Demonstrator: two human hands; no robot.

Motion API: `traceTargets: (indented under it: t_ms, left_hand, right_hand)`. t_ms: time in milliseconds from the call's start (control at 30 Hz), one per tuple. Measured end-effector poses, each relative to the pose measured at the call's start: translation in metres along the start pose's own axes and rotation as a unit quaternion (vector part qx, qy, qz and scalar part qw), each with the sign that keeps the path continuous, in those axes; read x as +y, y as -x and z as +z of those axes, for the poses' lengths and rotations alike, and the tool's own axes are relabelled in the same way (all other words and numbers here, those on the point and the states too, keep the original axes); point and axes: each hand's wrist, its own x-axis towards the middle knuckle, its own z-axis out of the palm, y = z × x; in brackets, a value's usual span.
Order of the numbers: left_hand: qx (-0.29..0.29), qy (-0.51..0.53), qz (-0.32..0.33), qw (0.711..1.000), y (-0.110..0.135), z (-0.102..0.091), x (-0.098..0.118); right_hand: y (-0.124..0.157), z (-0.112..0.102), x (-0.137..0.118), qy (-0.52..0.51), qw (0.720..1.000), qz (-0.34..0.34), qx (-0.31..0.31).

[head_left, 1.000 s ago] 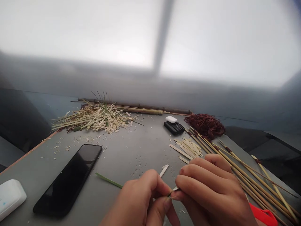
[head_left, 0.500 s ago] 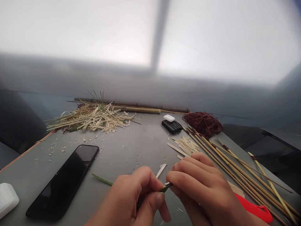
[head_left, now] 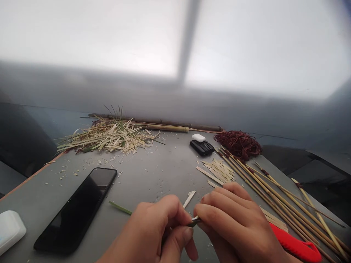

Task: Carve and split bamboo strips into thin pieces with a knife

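The right hand [head_left: 233, 226] has crept a little leftward, its fingertips now nearly against the left hand [head_left: 156, 233]; both are curled tight and pinch the green strip [head_left: 121, 208] between thumb and fingers just above the near table [head_left: 153, 171]; the strip's free tail pokes out left, low over the grey top beside the phone [head_left: 76, 212]; a red-handled knife [head_left: 296, 246] lies under the right wrist, bamboo sticks [head_left: 274, 197] beyond.

Bright blown-out backlight, warped edges
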Motion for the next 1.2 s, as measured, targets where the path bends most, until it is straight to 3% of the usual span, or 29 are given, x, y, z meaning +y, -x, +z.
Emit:
traceTargets:
  t_ms: [267,367,567,767,900,1200]
  left_hand:
    - [-0.017,0.081,0.019,0.996,-0.005,-0.002,0.001]
    - [-0.031,0.042,0.012,0.999,-0.003,-0.008,0.001]
    - [-0.136,0.005,0.043,0.990,-0.003,-0.017,0.000]
    - [-0.103,0.026,0.055,0.993,-0.014,0.001,-0.019]
    - [-0.114,0.078,0.021,0.990,-0.017,0.011,-0.024]
    - [-0.142,0.166,-0.056,0.974,-0.013,0.014,-0.019]
  right_hand:
    - [-0.005,-0.006,-0.003,-0.013,1.000,0.003,0.012]
    - [-0.008,-0.009,-0.002,-0.022,1.000,-0.005,-0.001]
    - [-0.014,-0.006,0.012,-0.056,0.998,0.003,0.037]
    - [-0.014,-0.002,0.024,-0.013,0.998,-0.006,0.055]
    - [-0.014,0.001,0.023,0.001,0.998,-0.013,0.063]
    - [-0.014,0.002,0.019,0.018,0.998,-0.017,0.065]
